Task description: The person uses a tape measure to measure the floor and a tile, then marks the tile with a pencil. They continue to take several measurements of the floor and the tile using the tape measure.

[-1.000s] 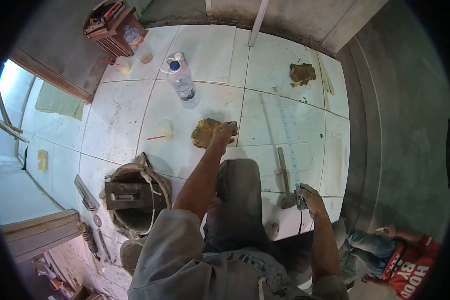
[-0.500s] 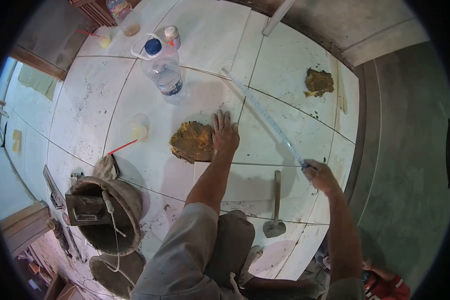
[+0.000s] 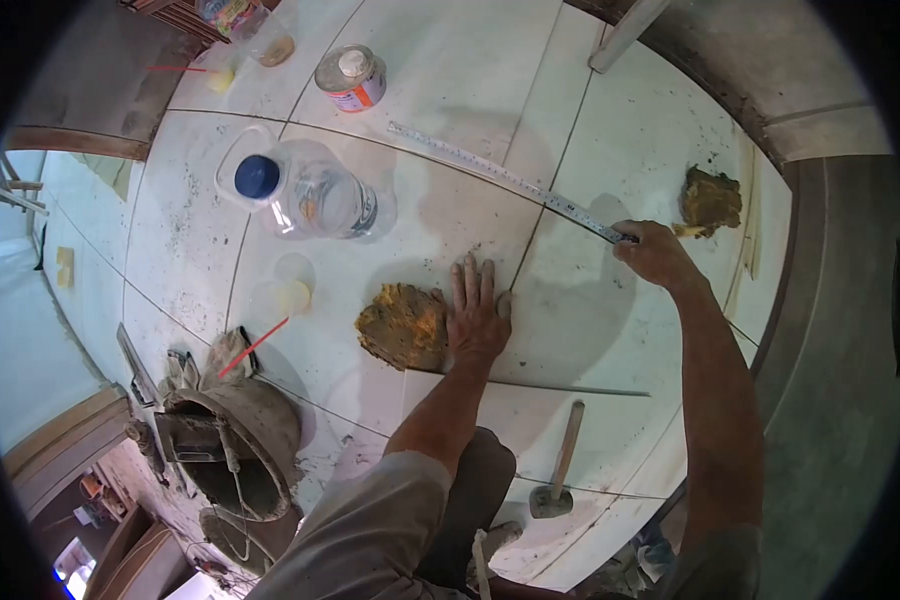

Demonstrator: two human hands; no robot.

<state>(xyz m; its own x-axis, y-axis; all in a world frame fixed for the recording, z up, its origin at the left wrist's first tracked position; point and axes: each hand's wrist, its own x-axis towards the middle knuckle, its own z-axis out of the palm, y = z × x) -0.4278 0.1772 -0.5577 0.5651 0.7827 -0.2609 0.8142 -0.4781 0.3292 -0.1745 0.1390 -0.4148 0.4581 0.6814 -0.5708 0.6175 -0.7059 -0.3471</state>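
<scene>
My left hand (image 3: 480,320) lies flat with its fingers spread on the white tiled floor (image 3: 320,260). Touching its side is a crumbly, yellow-brown, sponge-like lump (image 3: 402,326). Out to the right, my right hand (image 3: 656,252) is closed around the near end of a long silver ruler (image 3: 515,182) with printed markings. The ruler slants away to the upper left, over the tile joints, its far end short of a metal can (image 3: 351,80). Below my left wrist, a loose white tile (image 3: 510,405) lies with its edge raised from the floor.
A large water bottle (image 3: 315,190) stands left of the ruler, near a cup with a red straw (image 3: 255,345). A mallet (image 3: 562,470) lies near my knee. Lower left are a mortar bucket (image 3: 280,420) and tools. Another brown lump (image 3: 710,202) sits at right.
My right hand has moved up and away, and the ruler has swung to a flatter slant, its far end shifting left. My left hand remains flat beside the lump. The view has shifted.
</scene>
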